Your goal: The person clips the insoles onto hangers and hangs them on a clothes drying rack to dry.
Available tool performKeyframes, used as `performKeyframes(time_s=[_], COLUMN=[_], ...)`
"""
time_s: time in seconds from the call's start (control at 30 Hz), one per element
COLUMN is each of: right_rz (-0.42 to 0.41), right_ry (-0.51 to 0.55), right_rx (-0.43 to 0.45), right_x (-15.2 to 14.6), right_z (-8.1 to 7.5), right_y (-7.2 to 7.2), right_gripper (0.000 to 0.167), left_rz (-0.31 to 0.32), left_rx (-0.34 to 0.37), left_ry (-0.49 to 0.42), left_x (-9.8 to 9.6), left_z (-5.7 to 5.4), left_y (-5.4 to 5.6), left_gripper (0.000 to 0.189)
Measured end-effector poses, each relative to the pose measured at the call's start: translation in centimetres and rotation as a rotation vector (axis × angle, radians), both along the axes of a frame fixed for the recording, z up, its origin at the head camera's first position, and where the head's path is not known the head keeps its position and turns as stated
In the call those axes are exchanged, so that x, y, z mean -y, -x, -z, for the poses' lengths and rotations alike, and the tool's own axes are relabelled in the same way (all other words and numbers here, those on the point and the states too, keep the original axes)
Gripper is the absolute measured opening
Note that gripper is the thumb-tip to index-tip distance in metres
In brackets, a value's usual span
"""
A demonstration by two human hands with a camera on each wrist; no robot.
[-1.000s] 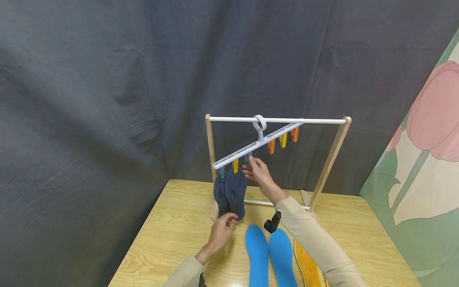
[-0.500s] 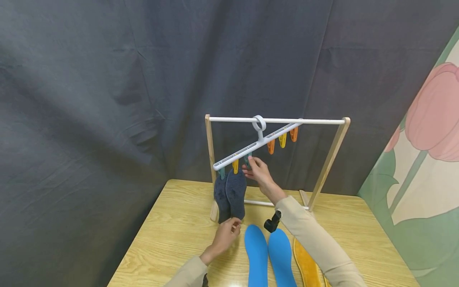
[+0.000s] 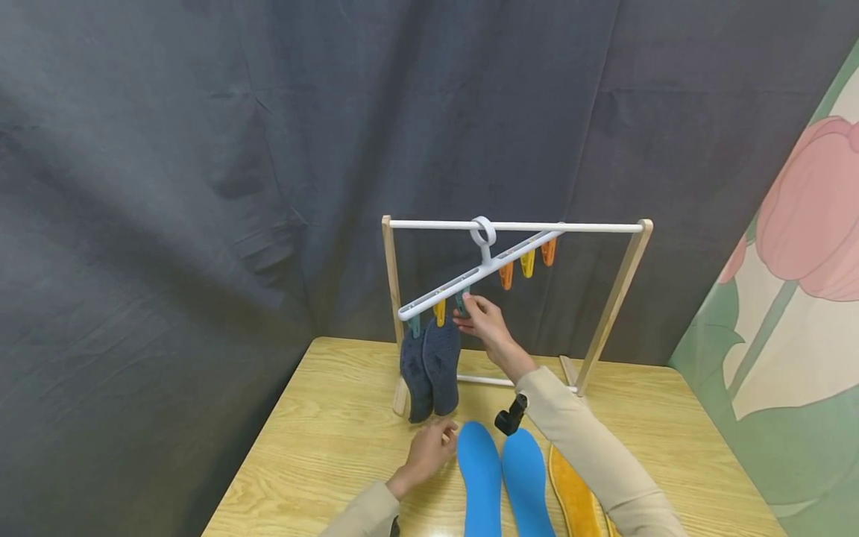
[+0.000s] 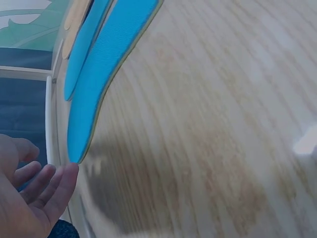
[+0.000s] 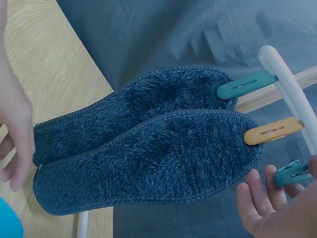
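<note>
Two dark blue fuzzy insoles hang side by side from the white hanger, one by a teal clothespin, the other by a yellow clothespin. My right hand pinches another teal clothespin on the hanger, just right of the yellow one; nothing hangs from it. My left hand is below the hanging insoles, apart from them, with loosely bent fingers and nothing in them. In the left wrist view its fingertips are close to the toe end of a bright blue insole.
A white-barred wooden rack carries the hanger, whose right half bears orange and yellow clothespins. A second blue insole and orange insoles lie on the wooden table. A dark curtain stands behind.
My left hand has left the bottom of the hanging insoles and moved down and right, toward the blue insole. My right hand stays at the teal clothespin. The hanging insoles have swung slightly.
</note>
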State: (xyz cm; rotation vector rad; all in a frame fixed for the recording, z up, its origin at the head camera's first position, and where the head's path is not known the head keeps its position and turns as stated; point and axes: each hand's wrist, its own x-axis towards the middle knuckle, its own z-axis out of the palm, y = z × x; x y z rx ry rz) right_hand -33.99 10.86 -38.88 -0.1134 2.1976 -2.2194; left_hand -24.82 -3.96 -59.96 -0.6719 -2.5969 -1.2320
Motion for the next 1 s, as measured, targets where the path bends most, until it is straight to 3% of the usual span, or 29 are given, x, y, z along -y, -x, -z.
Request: performKeyframes(time_s=[0.2, 0.4, 0.63, 1.0], right_rz=[-0.020, -0.020, -0.028, -0.027], right_ry=[0.017, 0.018, 0.019, -0.040], right_rx=[-0.010, -0.013, -0.029, -0.065], right_x=[-0.1, -0.2, 0.0, 0.0], right_z=[0.0, 0.0, -0.1, -0.3], right_y=[0.0, 0.0, -0.4, -0.1], right_gripper=[0.050, 0.050, 0.048, 0.041], left_rz=[-0.013, -0.066, -0.083, -0.083], left_rx=[0.024, 0.062, 0.119, 0.141], left_ry=[0.025, 0.078, 0.078, 0.121], left_x=[-0.2, -0.5, -0.7, -1.1], left_z=[0.5, 1.4, 2.1, 2.0], left_y=[-0.1, 0.1, -0.4, -0.5], left_gripper=[0.022, 0.020, 0.017, 0.025])
